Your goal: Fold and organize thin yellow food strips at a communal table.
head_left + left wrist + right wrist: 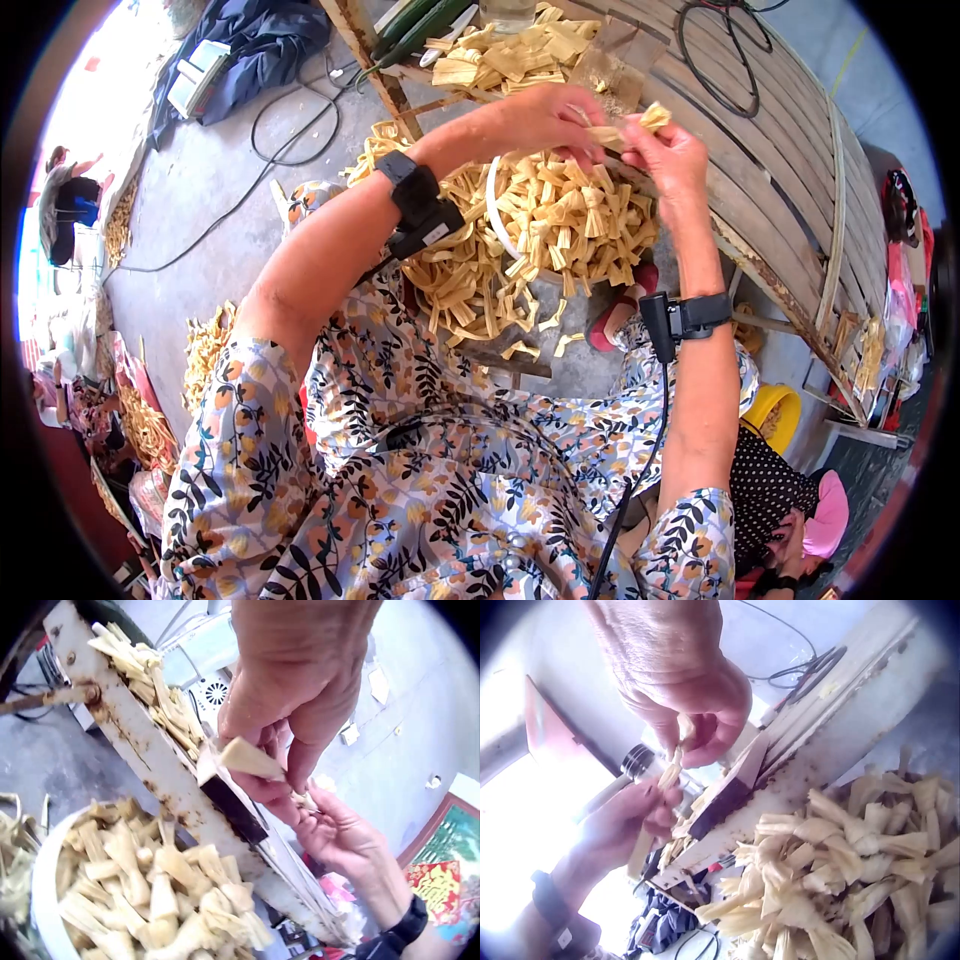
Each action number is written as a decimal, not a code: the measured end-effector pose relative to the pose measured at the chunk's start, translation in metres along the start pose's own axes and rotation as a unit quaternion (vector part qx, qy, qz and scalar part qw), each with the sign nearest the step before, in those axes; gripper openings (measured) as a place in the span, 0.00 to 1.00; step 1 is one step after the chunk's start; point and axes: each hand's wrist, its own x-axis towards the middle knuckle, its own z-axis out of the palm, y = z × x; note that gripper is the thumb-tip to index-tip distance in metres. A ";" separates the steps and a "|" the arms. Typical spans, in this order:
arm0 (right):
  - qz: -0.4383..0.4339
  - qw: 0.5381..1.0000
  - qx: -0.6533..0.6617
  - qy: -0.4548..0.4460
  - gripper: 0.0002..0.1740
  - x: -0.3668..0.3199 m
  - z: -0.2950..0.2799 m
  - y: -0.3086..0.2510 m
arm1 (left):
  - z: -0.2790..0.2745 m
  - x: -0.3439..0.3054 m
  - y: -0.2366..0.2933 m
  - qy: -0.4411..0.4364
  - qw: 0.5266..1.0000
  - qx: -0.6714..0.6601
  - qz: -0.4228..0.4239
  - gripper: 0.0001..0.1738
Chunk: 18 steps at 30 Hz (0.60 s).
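A pale yellow tofu-skin strip (655,117) (251,759) stretches between the two hands, above the table edge. My left hand (555,125) (300,682) pinches one part of it, with a flat end sticking out past the fingers. Thumb and fingers of my right hand (672,160) (686,694) pinch the strip's twisted part, close to the left fingertips. Below the hands, a heap of knotted tofu-skin pieces (590,215) (165,892) fills a white tub (493,205) (46,889). More knots (450,280) lie outside the tub, on its left and near sides.
Flat strips (520,55) are piled on the slatted wooden table (780,190), beside a small board (625,60). Long green vegetables (420,30) and a clear jar (508,12) stand behind. Cables (270,150) cross the floor at left; a yellow bucket (770,415) sits at right.
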 end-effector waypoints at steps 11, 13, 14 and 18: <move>-0.016 0.965 0.231 0.120 0.11 0.047 -0.013 -0.004 | -0.030 0.054 0.001 0.196 0.977 -0.001 0.086 0.09; -0.010 0.959 0.254 0.129 0.11 0.056 -0.011 -0.006 | -0.032 0.060 0.002 0.221 0.971 -0.005 0.085 0.09; -0.008 0.958 0.256 0.130 0.11 0.058 -0.011 -0.006 | -0.032 0.062 0.002 0.229 0.970 -0.007 0.083 0.09; -0.002 0.956 0.262 0.134 0.11 0.064 -0.008 -0.007 | -0.036 0.067 0.000 0.239 0.967 -0.030 0.082 0.09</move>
